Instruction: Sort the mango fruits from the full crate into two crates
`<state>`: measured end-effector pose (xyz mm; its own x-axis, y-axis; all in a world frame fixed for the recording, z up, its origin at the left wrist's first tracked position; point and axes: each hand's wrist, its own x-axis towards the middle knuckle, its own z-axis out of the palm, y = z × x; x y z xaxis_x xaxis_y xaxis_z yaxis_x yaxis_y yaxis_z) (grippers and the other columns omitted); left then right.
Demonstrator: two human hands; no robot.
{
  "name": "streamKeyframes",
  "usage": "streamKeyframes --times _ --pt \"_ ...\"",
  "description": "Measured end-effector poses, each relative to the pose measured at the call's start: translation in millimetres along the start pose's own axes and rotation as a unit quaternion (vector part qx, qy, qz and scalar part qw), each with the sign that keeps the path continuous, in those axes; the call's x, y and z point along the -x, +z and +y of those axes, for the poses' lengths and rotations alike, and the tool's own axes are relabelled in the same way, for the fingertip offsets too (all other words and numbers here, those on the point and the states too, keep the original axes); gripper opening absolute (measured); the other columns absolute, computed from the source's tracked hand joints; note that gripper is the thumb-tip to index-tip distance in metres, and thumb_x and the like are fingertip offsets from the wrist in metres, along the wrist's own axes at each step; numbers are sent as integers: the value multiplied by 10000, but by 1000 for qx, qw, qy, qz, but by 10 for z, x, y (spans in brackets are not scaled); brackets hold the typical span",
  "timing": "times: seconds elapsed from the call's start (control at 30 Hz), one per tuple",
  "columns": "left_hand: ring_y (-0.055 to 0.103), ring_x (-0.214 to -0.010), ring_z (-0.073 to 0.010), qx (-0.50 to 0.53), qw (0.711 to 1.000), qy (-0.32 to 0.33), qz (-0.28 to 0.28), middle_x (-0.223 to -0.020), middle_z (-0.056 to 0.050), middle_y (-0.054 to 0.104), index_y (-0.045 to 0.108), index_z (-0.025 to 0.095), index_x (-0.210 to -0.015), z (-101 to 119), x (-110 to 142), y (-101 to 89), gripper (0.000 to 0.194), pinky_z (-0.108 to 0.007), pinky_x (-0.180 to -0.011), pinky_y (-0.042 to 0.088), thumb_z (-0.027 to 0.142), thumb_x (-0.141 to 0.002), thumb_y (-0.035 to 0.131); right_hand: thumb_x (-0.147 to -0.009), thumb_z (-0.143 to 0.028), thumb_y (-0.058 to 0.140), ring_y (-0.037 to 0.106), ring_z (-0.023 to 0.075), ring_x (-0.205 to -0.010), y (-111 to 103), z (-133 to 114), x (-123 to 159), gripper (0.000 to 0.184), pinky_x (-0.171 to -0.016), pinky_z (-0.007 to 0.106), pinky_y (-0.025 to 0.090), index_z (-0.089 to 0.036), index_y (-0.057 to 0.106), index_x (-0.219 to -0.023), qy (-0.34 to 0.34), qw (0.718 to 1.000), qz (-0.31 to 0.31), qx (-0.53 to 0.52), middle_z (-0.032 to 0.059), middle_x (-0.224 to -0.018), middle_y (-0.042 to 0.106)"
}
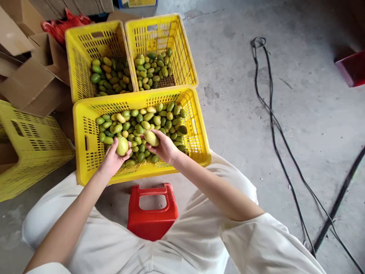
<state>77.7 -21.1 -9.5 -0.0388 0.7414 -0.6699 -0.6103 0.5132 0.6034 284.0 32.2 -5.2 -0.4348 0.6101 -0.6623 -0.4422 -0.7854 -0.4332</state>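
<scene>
We see a pale green fruit (122,146) held above the left part of the front yellow crate (137,176), the grip of our left hand (111,158) closed around its sides. Just to the right of it, a pale yellowish fruit (151,138) sits tilted in our right hand (165,147), whose grip is likewise closed, thumb and fingers touching it. The two held fruits are near each other but apart.

Below both hands we find many smaller fruits (141,148), mixed green and yellow, spread over the inside of the front crate. Behind it and close against it stand two more yellow crates side by side: the back left crate (81,57) bears green, yellow and some orange-tinged fruits (110,78), and the back right crate (185,57) has green and yellowish ones gathered mostly toward its left.

Between our legs, in pale trousers (182,247), we see a red plastic object (152,227) with a wide opening. To the left are another yellow crate (34,152), cardboard boxes (34,85) and crumpled red plastic (64,28). To the right, a looped black cable (272,110) lies on the grey floor (225,118), its lower end crossing a thicker dark line (342,199).
</scene>
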Motion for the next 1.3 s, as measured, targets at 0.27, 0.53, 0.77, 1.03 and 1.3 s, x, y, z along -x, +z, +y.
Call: streamKeyframes --times 0.27,0.53,0.77,1.03,1.3 --pt "694 -684 -125 19 999 43 17 -932 -44 800 810 202 -969 47 -50 -55 156 -182 -499 508 347 -1014 849 -729 -177 984 700 160 -863 -32 86 -47 473 -745 248 560 -255 715 -1110 -64 997 9 -33 -28 -939 774" --pt "751 -828 -164 50 991 46 114 -983 -69 830 789 211 -911 42 -55 -7 143 -212 -656 599 310 -1013 809 -874 -197 656 600 147 -743 -6 -6 -12 176 -660 230 498 -209 738 -1029 -13 998 -5 -55 3 -879 756" --pt "646 -626 -115 20 990 -39 134 -835 -57 752 766 170 -945 95 -26 128 334 -185 -550 537 313 -1159 553 -967 -305 743 578 132 -646 22 23 10 118 -614 230 449 -209 715 -1029 -12 998 32 44 -18 -763 673" --pt "582 -548 -87 -27 994 -42 101 -775 -13 688 634 207 -859 -33 -17 45 372 -158 -432 392 438 -980 900 -1123 -453 606 506 131 -509 7 41 -1 295 -496 233 324 -251 568 -912 17 999 3 50 -6 -706 710" --pt "701 -632 -124 -15 993 -5 114 -757 9 692 727 210 -892 35 -72 26 210 -177 -487 458 344 -949 878 -764 -310 1023 704 143 -844 -60 77 -29 392 -646 225 494 -224 826 -1091 -21 999 22 40 2 -964 827"
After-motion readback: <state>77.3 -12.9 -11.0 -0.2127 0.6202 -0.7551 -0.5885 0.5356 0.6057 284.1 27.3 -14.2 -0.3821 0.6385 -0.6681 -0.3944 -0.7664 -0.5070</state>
